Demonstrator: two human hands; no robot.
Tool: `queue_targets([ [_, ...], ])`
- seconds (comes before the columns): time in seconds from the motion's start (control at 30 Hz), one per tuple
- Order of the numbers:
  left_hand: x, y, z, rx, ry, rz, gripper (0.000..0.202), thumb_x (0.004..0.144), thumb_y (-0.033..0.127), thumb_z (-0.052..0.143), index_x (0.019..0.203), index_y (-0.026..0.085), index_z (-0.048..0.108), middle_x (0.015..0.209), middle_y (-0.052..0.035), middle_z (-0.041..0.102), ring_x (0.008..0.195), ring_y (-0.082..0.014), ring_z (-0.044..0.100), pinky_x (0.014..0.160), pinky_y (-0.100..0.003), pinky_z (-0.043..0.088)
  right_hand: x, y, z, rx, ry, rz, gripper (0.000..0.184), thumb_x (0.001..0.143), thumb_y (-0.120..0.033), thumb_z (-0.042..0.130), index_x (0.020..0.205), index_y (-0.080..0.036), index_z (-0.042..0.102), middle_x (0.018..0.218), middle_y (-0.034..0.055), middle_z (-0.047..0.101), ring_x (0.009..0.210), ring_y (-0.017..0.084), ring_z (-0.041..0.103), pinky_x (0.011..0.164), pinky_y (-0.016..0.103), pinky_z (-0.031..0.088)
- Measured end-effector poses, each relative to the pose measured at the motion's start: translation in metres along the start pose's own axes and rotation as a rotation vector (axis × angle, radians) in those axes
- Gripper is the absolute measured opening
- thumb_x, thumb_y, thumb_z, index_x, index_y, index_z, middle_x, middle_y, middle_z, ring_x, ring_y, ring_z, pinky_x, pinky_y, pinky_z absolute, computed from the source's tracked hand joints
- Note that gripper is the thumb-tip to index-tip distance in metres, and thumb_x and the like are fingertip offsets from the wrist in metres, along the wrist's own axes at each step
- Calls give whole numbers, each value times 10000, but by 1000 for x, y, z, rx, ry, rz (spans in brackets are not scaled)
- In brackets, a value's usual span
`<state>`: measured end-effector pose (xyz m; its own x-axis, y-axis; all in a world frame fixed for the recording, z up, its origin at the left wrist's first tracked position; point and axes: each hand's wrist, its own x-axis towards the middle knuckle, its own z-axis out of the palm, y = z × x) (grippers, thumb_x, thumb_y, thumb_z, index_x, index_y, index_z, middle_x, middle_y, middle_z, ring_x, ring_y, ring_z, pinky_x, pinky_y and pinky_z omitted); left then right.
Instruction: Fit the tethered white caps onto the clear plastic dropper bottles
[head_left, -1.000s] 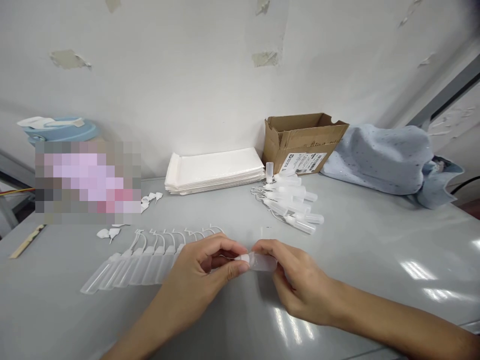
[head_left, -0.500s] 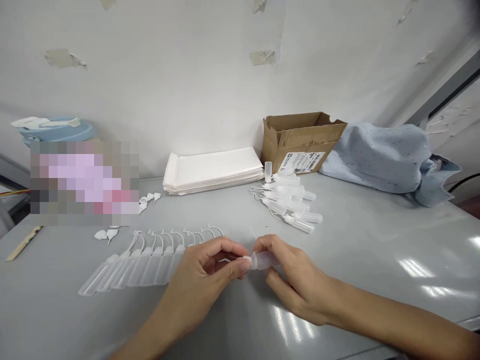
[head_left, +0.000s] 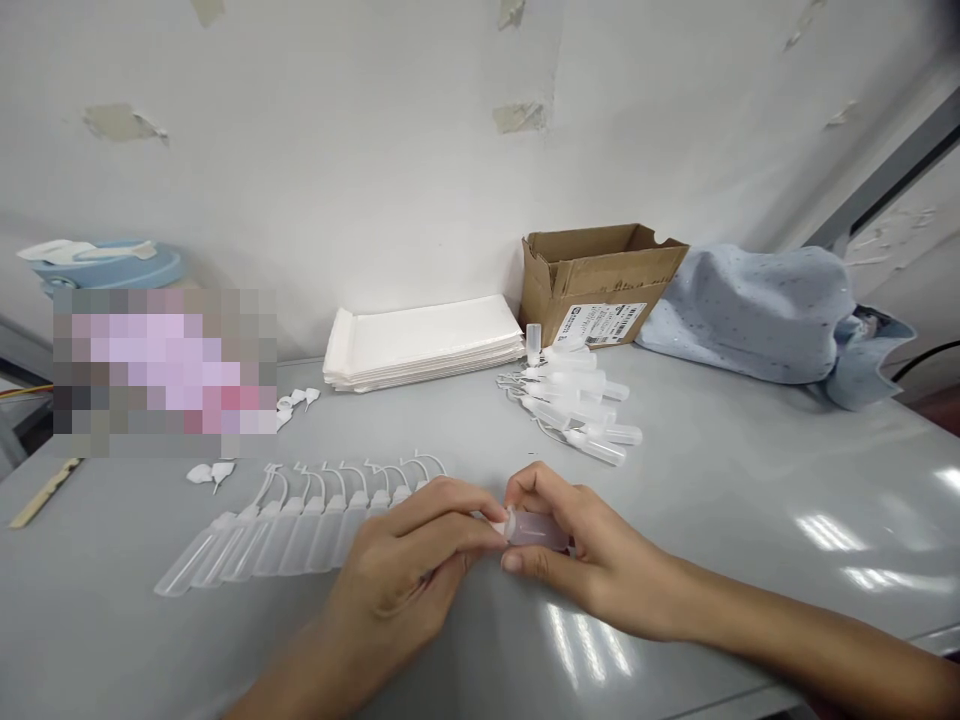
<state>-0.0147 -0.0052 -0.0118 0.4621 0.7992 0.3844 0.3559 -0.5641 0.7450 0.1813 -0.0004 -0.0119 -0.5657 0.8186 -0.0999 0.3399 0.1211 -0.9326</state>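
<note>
Well, from my remote seat I can see dark print and a barcode on the white label [head_left: 600, 325] of the cardboard box [head_left: 600, 279], but the lettering is too small for me to read. The small bottle [head_left: 540, 532] is held sideways between the two hands, cap end to the left, near the row of bottles [head_left: 292, 540] on the gray table [head_left: 712, 480]. I see the right hand [head_left: 581, 545] curled around its body, thumb on the near side, while the left hand [head_left: 420, 550] pinches the white cap [head_left: 499, 526] between bunched fingertips.
</note>
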Motion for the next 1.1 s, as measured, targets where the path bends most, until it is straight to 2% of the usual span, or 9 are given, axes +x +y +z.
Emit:
queue_targets([
  [0.07,-1,0,1,-14,8,5,232,842,60,522,846,236,672,890,-19,684,816,-144,640,713,-232,513,1,1,0,109,-37,27,198,845,-284,584,935,-217,422,735,-43,474,599,94,391,522,207,319],
  [0.2,0,3,3,-73,38,-178,167,813,143,607,912,258,677,904,-2,673,774,-134,635,691,-215,534,2,4,0,284,-76,69,224,849,-295,585,929,-222,390,768,-42,481,624,91,391,574,219,339],
  [0.37,1,6,4,-168,46,-397,152,803,281,625,947,276,673,929,6,662,713,-126,640,643,-212,539,1,1,0,214,-15,45,214,839,-271,596,896,-223,396,756,-50,466,605,87,378,547,210,315],
  [0.5,4,9,4,-163,-63,-574,180,829,381,567,830,220,647,678,16,644,599,-127,602,532,-204,481,-1,-1,1,104,20,33,197,863,-259,561,919,-227,375,700,-61,477,556,88,365,480,198,276],
  [0.6,5,9,6,-101,-144,-523,209,847,322,528,704,197,614,621,21,601,585,-122,565,519,-202,432,-2,-1,2,78,28,18,172,884,-268,530,923,-225,368,744,-49,513,587,93,405,507,206,304],
  [0.73,4,7,6,-73,-198,-451,185,844,276,520,699,200,606,681,15,606,657,-135,580,575,-213,446,-3,-2,2,46,21,3,172,888,-292,526,923,-222,374,721,-55,477,582,93,406,519,213,315],
  [0.9,2,9,-1,-155,-186,-542,158,835,354,553,898,230,628,812,3,653,709,-146,615,654,-234,501,-2,-1,3,-14,31,5,179,881,-238,518,936,-225,349,661,-73,425,542,92,369,474,205,282],
  [1.0,4,12,-2,-230,-213,-592,221,857,389,512,816,214,641,666,14,624,586,-128,591,565,-217,484,-2,0,3,-50,29,-35,178,880,-217,516,937,-221,347,673,-67,458,548,94,391,497,215,305],
  [1.1,6,13,0,-285,-198,-636,246,866,387,506,772,210,648,593,26,607,559,-122,591,563,-211,470,-2,2,4,-25,4,-91,171,890,-188,499,945,-219,340,751,-37,552,627,109,477,558,226,352],
])
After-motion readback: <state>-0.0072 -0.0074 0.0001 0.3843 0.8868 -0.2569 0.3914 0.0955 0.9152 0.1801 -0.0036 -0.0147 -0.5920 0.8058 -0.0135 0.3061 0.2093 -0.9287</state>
